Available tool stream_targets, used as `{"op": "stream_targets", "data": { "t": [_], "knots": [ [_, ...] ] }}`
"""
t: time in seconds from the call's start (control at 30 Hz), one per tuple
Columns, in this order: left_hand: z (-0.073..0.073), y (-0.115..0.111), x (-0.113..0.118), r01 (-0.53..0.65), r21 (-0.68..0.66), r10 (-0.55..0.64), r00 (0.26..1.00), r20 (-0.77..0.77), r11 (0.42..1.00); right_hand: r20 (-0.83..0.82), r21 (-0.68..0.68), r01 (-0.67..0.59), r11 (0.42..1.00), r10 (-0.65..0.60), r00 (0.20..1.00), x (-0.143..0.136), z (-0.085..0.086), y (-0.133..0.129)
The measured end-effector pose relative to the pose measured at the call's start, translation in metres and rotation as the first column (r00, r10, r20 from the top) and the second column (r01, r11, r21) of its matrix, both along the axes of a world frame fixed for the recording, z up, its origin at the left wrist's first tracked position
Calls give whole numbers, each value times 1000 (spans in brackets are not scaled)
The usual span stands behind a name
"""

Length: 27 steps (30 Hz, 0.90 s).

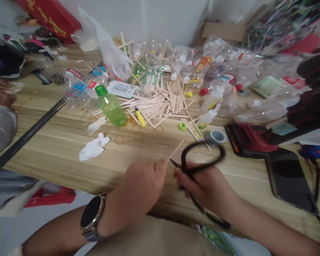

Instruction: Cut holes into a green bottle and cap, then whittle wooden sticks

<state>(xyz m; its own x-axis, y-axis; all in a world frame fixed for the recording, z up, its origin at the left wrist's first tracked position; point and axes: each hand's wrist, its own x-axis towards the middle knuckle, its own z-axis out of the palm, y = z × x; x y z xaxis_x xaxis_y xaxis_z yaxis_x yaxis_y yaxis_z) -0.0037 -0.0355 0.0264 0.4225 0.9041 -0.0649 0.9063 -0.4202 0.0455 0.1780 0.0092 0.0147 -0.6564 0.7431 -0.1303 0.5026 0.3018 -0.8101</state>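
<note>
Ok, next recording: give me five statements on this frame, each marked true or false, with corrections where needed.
1. The right hand holds black scissors. True.
2. The left hand is empty. False: it grips a thin wooden stick.
3. The watch is on the right wrist. False: it is on the left wrist.
4. A yellow pen-like item lies by the pile of flat sticks. True.
5. The green bottle has a red cap. False: its cap is green.

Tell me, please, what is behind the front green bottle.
Behind the green bottle are a white packet and, toward the left, clear bottles. What lies directly behind its body cannot be made out.
</note>
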Motion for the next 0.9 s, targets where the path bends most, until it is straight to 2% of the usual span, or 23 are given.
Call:
{"op": "stream_targets", "data": {
  "t": [0.03,0.07,0.1,0.17,0.23,0.27,0.3,0.33,0.37,0.4,0.43,0.47,0.5,0.53,0.6,0.63,0.67,0.73,0.77,0.8,0.83,0.87,0.9],
  "knots": [
    [0,0,0,7,-10,-7,1000,5,1000,39,234,-9,972,0,999,3,-1,2],
    [1,-1,-1,10,-19,-9,1000,8,1000,64,370,-25,929,2,998,5,-2,4],
    [1,-1,-1,12,-25,-12,1000,9,1000,69,397,-32,917,5,998,6,-2,5],
    [1,-2,-1,1,-25,-1,1000,-4,1000,34,261,-8,965,-1,999,6,0,4],
    [0,-2,-1,-2,-2,2,1000,-13,1000,-11,-10,-13,1000,13,1000,1,4,1],
    [0,-2,-1,0,11,0,1000,-14,1000,-39,-192,-30,981,23,999,-1,5,-1],
    [0,-2,-1,0,19,0,1000,-15,1000,-61,-352,-40,935,20,998,-3,6,-3],
    [1,-2,-1,-1,22,2,1000,-15,1000,-66,-447,-40,893,12,998,-3,6,-4],
    [1,-2,-1,1,13,-1,1000,-15,1000,-56,-455,-22,890,-4,998,-3,5,-4],
    [2,-2,-1,1,-5,-1,1000,-16,1000,-32,-376,10,927,-24,999,-2,3,-4],
    [3,-2,-1,5,-27,-5,1000,-13,1000,1,-222,43,974,-44,999,-1,2,-3],
    [3,-2,0,7,-43,-8,1000,-6,999,27,-52,64,997,-63,998,1,0,-1],
    [3,-2,0,7,-48,-7,1000,2,999,40,70,72,995,-74,996,2,-1,0],
    [3,-2,0,8,-46,-7,1000,9,999,39,120,71,990,-76,996,3,-1,1],
    [2,-2,0,-8,-25,8,1000,9,1000,31,107,60,992,-63,997,2,0,1],
    [1,-3,0,-17,-8,17,1000,5,1000,25,48,43,998,-44,999,0,1,1],
    [1,-4,0,-25,9,25,1000,2,1000,11,-70,21,997,-20,1000,-1,2,-1],
    [2,-5,-1,-41,21,42,999,-4,999,-22,-302,-11,953,4,1000,-4,3,-3],
    [2,-5,-1,-47,15,47,999,-5,999,-21,-294,-11,956,4,1000,-4,3,-4],
    [3,-5,-1,-42,-1,42,999,1,999,-8,-189,2,982,-3,1000,-3,2,-4],
    [4,-4,-1,-28,-26,28,1000,11,999,15,-5,18,1000,-18,1000,-1,0,-4],
    [4,-4,0,-13,-52,14,1000,22,999,41,221,26,975,-36,999,0,-1,-3],
    [4,-3,0,1,-70,1,999,33,998,65,390,13,921,-41,997,2,-2,-3]
  ]
}}
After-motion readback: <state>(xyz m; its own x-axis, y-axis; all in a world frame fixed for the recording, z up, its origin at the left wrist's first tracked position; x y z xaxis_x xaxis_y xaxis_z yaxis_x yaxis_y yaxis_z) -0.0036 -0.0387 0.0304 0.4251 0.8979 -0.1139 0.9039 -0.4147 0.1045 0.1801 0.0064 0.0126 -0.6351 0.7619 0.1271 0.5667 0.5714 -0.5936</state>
